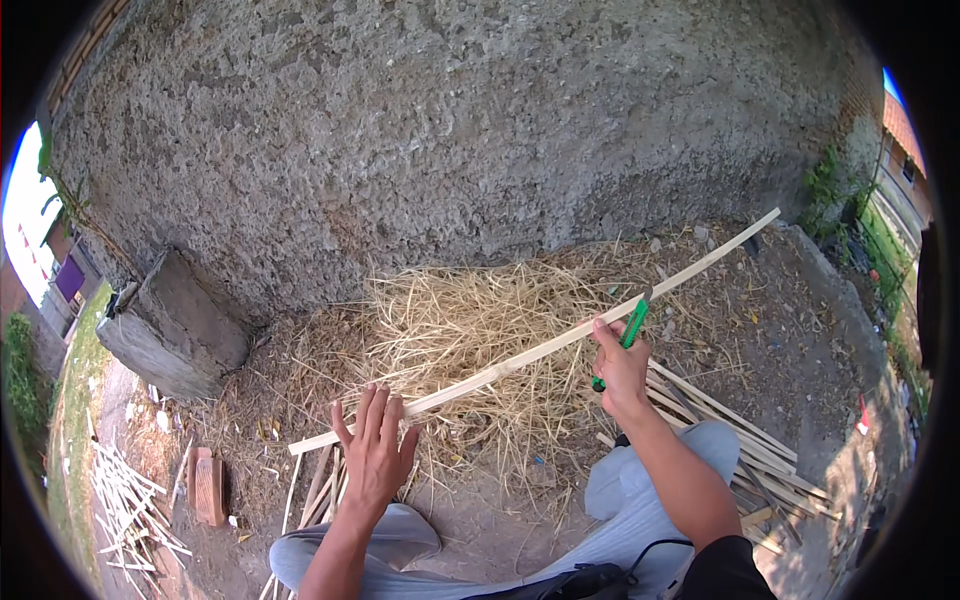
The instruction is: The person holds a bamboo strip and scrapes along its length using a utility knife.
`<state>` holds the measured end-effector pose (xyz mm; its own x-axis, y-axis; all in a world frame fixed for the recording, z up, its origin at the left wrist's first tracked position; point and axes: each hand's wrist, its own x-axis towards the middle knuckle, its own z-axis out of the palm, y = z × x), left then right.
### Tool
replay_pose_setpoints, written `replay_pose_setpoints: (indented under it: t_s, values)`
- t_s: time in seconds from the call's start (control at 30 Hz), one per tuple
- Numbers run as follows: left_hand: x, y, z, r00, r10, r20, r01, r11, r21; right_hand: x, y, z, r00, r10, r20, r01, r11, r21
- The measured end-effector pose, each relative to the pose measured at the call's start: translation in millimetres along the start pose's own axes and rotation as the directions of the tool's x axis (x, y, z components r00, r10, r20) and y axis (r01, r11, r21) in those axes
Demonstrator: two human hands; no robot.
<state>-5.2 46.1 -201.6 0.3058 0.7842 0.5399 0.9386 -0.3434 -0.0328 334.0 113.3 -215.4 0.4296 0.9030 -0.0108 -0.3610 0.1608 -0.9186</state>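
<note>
Knees in grey trousers (640,480) sit closest, at 6 o'clock, so the person's crouched low over the work. Over at 8 o'clock there's a brick (208,487) and some loose sticks (125,505) on the dirt. Left hand (375,455) is spread wide, fingers flat on the near end of the long bamboo strip (530,352), probably pinning it steady. The strip runs up toward 2 o'clock over a pile of straw (470,320). Right hand (620,365) is closed around a green-handled knife (632,328) laid against the strip, looks like for shaving it. More split strips (740,440) lie at 4 o'clock.
</note>
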Motion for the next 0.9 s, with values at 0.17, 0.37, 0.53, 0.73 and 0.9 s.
replay_pose_setpoints:
  t_s: [0.17,0.37,0.53,0.73,0.9]
  values:
    - [3,2,-5,0.978,0.07,-0.199,-0.099,0.985,-0.14,-4,4,5,0.999,0.021,-0.029,-0.021,1.0,0.001]
    - [-2,-9,3,0.983,-0.049,-0.174,0.002,0.966,-0.259,-8,3,8,1.0,0.007,-0.002,-0.007,0.999,-0.035]
    - [0,-15,9,0.997,-0.046,-0.07,0.027,0.966,-0.255,-11,1,12,1.0,-0.01,-0.003,0.01,0.998,-0.06]
    - [-3,-16,11,0.993,-0.083,0.089,0.105,0.954,-0.281,-13,0,13,0.998,-0.059,-0.009,0.059,0.997,-0.047]
    - [0,-11,8,0.991,-0.105,0.085,0.125,0.953,-0.275,-13,5,14,0.993,-0.115,-0.005,0.115,0.993,-0.035]
